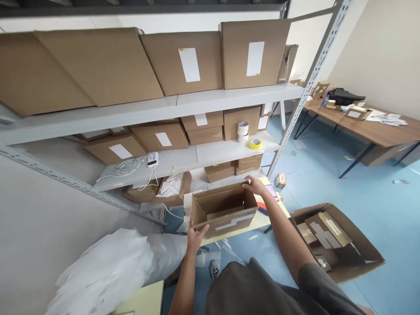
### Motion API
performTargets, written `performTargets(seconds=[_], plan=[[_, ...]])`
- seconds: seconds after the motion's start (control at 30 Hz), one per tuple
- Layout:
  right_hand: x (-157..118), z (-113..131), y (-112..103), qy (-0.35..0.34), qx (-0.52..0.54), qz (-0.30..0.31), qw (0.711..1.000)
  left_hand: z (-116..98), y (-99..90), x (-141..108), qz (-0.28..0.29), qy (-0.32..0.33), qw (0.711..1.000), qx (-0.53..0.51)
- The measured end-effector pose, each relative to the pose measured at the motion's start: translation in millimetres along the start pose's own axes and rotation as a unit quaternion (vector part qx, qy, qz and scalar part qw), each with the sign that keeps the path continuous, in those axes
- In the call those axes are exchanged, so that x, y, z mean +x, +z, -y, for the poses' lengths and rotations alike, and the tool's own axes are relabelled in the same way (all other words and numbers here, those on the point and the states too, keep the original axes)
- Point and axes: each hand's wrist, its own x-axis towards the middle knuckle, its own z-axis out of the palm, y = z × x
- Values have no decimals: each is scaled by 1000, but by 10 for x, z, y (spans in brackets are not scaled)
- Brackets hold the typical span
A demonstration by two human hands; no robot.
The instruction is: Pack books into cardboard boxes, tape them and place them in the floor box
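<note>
An open-topped cardboard box (234, 220) rests on a small pale yellow table (213, 239), with pale tape strips across its near side. My left hand (197, 238) grips its near left corner, thumb along the edge. At the far right corner my right hand (255, 186) is closed over the rim. The part of the box's inside that shows holds no contents I can make out. To the right of the box, partly behind my right forearm, lie an orange and blue object (262, 208) and a phone with a lit screen (272, 193).
Metal shelving (229, 99) with cardboard boxes stands ahead. Tape rolls (243, 131) and a white power strip (152, 159) sit on its middle shelf. A large open carton (364, 262) with smaller boxes is on the floor at right. White packing material (108, 267) lies at left.
</note>
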Motion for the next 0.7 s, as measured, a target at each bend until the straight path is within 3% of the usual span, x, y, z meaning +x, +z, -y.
performTargets(seconds=[0.13, 0.27, 0.43, 0.6, 0.7], plan=[[147, 196, -47, 18, -126, -6, 992, -87, 67, -108, -2, 44, 999, 22], [217, 290, -15, 58, -126, 28, 990, -109, 165, -212, -18, 91, 992, 88], [182, 208, 105, -30, -121, -4, 992, -25, 295, -281, -24, 98, 985, 140], [63, -169, 156, -119, 26, 54, 991, 0, 329, -235, -59, 91, 985, 132], [-81, -471, 202, -123, 172, 67, 975, -20, 352, -224, -64, 78, 986, 131]])
